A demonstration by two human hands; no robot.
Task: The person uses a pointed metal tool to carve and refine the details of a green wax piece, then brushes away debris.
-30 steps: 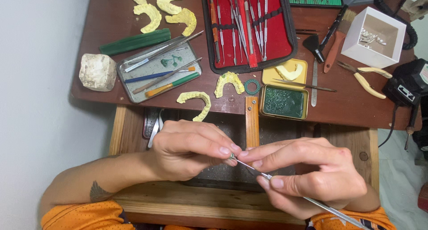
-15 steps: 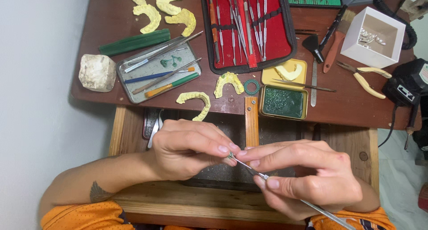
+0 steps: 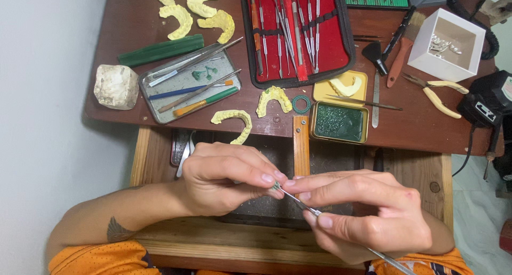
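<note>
My left hand (image 3: pixel 226 176) pinches a tiny green piece (image 3: pixel 276 186) between thumb and fingertips, over the open drawer below the desk. My right hand (image 3: pixel 368 213) grips a thin metal carving tool (image 3: pixel 309 207), whose tip touches the green piece. The tool's handle runs down to the lower right. Both hands meet near the middle of the view, above a dark pad in the drawer.
On the brown desk (image 3: pixel 416 131) lie yellow dental casts (image 3: pixel 234 120), a metal tray (image 3: pixel 189 86) with tools, a red instrument case (image 3: pixel 298 35), a tin of green wax (image 3: pixel 338 123), pliers (image 3: pixel 437 94), a white box (image 3: pixel 448 43) and a white stone block (image 3: pixel 114 86).
Both hands have stayed almost still. The fingers shifted only slightly around the small piece and the tool.
</note>
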